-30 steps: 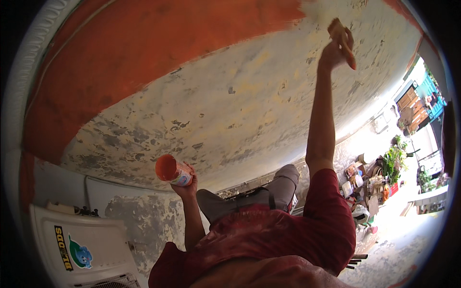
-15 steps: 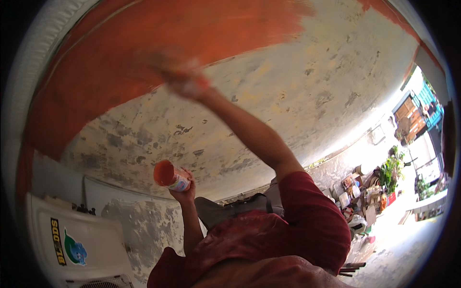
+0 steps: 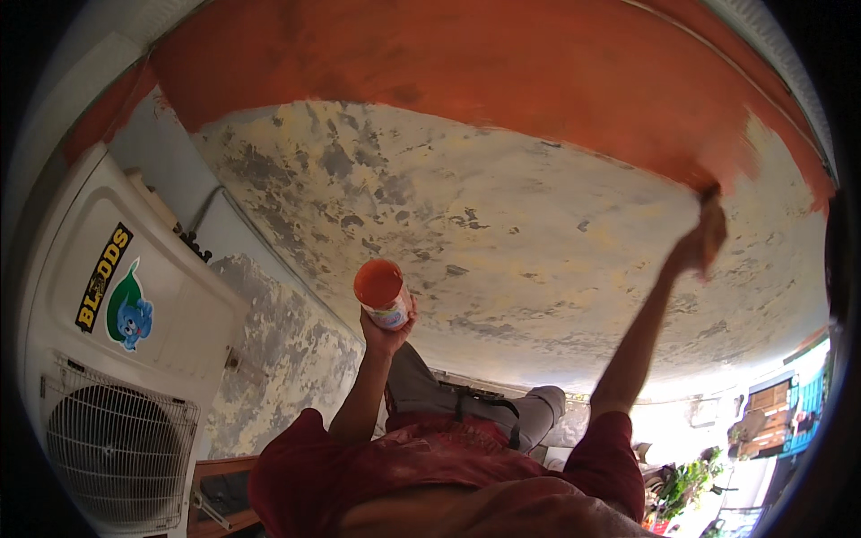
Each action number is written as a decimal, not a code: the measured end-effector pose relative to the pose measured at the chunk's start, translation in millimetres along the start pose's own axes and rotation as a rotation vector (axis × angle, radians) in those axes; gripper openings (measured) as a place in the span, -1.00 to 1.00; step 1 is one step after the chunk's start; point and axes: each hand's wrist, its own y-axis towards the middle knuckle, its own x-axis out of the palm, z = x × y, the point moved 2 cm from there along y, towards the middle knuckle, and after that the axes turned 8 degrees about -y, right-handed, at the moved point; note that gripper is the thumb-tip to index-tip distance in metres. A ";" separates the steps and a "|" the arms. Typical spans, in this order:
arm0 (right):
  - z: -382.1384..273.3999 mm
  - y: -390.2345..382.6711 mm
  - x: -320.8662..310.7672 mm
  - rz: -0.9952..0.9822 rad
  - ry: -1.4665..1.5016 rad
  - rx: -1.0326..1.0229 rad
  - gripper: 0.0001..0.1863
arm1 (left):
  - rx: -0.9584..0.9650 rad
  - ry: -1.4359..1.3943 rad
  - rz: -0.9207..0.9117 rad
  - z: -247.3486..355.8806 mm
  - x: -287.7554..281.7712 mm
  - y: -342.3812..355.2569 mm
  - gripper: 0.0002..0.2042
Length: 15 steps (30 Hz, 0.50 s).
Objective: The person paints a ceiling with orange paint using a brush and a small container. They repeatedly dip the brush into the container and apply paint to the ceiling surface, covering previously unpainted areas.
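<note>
My left hand (image 3: 392,335) is wrapped round a plastic paint tub (image 3: 391,314) with a printed label. Its open mouth tilts toward me, and its inside is coated orange-red. On the right, my arm reaches up to the wall, and my right hand (image 3: 699,246) grips a paintbrush (image 3: 709,192), slightly blurred. The brush's tip meets the lower edge of the orange-red painted band (image 3: 466,63). Below that band the wall (image 3: 511,233) is pale and patchy, with grey and yellowish flaked spots.
A white air-conditioner outdoor unit (image 3: 170,314) with a round fan grille and stickers stands at the left. A dark cable or pipe (image 3: 204,211) runs beside it. Green plants (image 3: 686,484) and clutter lie at the lower right, with a wooden and blue structure (image 3: 778,408) beyond.
My right hand with the paintbrush has swept to the right along the painted band's lower edge. The view has turned, showing more of the air-conditioner unit. The tub stays in my left hand.
</note>
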 end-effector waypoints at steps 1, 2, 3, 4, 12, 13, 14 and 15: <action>-73.4 -42.8 47.6 0.233 -0.011 0.395 -0.73 | 0.035 -0.004 0.006 9.1 -0.4 -4.2 -0.34; -83.4 -72.4 69.3 0.212 0.070 0.239 -0.76 | 0.032 -0.023 0.008 11.5 -2.2 -1.9 -0.34; -108.0 -97.7 94.7 0.166 -0.023 -0.149 -0.72 | 0.031 -0.040 0.016 13.7 -4.5 -0.3 -0.34; -124.4 -129.5 129.0 0.135 0.150 -0.171 -0.67 | 0.041 -0.018 0.003 18.1 -3.7 0.4 -0.38; -297.5 -226.1 223.1 -0.557 0.502 -0.400 -0.70 | 0.100 0.044 -0.056 56.3 16.0 -21.8 -0.44; -277.8 -214.9 217.8 -0.498 0.483 -0.394 -0.72 | 0.101 0.045 -0.077 60.2 16.0 -22.3 -0.44; -258.3 -203.7 212.3 -0.441 0.462 -0.388 -0.74 | 0.074 0.045 -0.114 63.3 14.9 -21.6 -0.44; -226.8 -189.2 201.6 -0.392 0.422 -0.329 -0.74 | 0.083 0.035 -0.104 64.4 12.2 -22.2 -0.45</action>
